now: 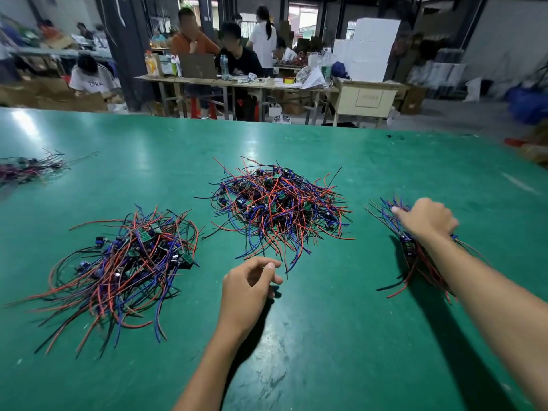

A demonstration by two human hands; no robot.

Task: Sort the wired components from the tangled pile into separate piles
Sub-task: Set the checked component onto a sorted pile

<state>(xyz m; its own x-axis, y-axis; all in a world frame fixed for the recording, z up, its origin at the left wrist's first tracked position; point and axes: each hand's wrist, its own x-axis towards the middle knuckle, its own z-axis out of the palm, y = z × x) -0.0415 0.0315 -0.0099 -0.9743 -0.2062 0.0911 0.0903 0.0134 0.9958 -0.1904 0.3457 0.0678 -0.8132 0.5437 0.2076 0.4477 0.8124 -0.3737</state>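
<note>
Four wire piles (278, 209) on green table (326, 336) (workshop behind); left hand (249, 289) loosely curled, empty; right hand (427, 219) gripping wires.

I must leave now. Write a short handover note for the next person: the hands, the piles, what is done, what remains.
Left hand: loosely curled above the table, holds nothing.
Right hand: rests on the right pile; its grip is hidden.
Tangled pile: centre, still large.
Left pile: sorted components.
Far-left pile: at the table edge.
Left to do: most of the tangled pile.

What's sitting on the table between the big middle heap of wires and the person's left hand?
Only bare green table, in the head view: the left hand hovers just short of the middle heap's trailing wire ends.
</note>
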